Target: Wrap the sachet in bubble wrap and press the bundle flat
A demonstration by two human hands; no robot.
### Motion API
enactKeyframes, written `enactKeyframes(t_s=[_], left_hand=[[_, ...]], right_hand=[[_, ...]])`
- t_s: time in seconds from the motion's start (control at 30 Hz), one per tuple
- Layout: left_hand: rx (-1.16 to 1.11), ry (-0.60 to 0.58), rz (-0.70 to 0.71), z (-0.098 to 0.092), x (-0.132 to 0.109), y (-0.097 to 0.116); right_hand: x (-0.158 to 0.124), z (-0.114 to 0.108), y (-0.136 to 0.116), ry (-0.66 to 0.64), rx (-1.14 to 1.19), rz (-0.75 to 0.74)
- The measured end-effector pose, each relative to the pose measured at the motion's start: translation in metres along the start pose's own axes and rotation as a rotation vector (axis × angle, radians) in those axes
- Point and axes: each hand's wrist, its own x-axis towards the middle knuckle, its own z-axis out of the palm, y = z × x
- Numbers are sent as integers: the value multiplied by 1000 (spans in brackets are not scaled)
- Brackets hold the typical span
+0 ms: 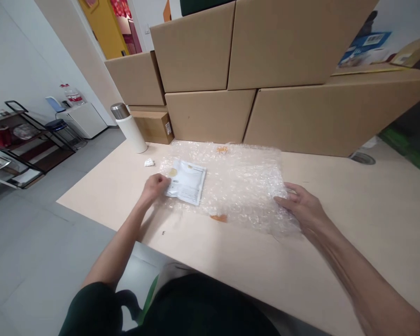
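Observation:
A sheet of clear bubble wrap [241, 182] lies spread on the table, with bits of orange tape at its far and near edges. On its left part rests a flat white packet [189, 182] with small print and a yellow round mark. My left hand [156, 187] is closed at the wrap's left edge, right beside the packet; whether the packet's edge is also in the fingers is hidden. At the opposite end, my right hand [303, 205] pinches the wrap's right edge between thumb and fingers.
Stacked cardboard boxes [210, 116] form a wall along the back of the table [203, 247]. A white thermos bottle [131, 130] stands at the back left, with a small crumpled white scrap [149, 162] near it. A dark shelf rack [31, 140] is on the floor at left.

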Motion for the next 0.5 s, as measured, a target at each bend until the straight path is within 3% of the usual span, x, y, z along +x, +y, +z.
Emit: enactKeyframes(t_s=[0.17,0.5], left_hand=[[16,70,-115,-26,13,-27],[-175,36,-162,-21,21,-39]], right_hand=[[3,-2,3,-23,19,1],[7,-2,5,-4,-4,12]])
